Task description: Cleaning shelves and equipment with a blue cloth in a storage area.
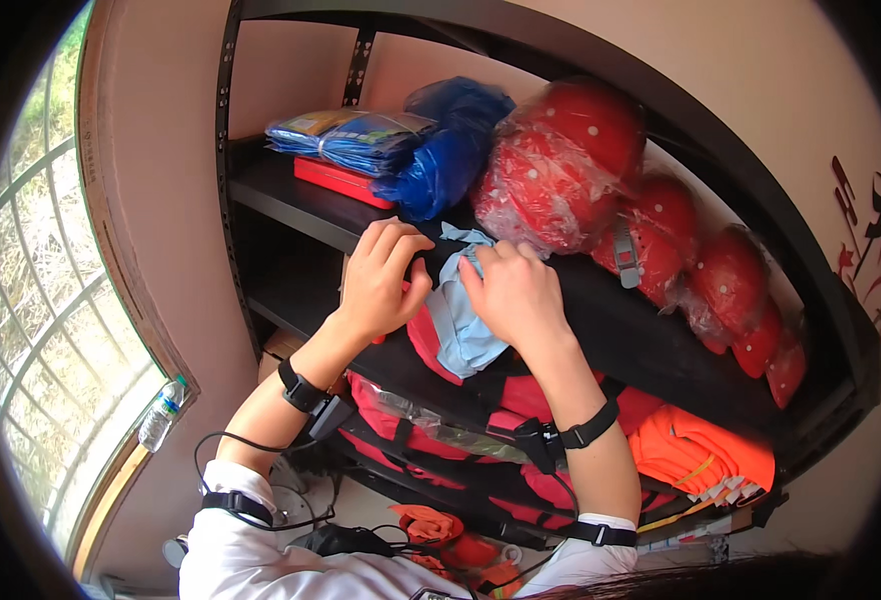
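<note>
My right hand [515,292] grips a light blue cloth [464,330] by its upper part, and the cloth hangs over the edge of the black metal shelf [605,322]. Just to its left, my left hand [386,277] is raised at the shelf's front edge with bent fingers; whether it holds anything is unclear. Beyond my hands lie a blue plastic bag [448,150] and a flat red case [339,180] with a tied stack of blue plastic packets [358,139] on it. Red hard hats [590,135], some wrapped in clear plastic, stand to the right.
Red and black bags [380,405] fill the lower shelves, with folded orange garments [699,450] at the right. A plastic bottle [161,415] stands on the sill of the barred window at the left. Black cables run along my forearms.
</note>
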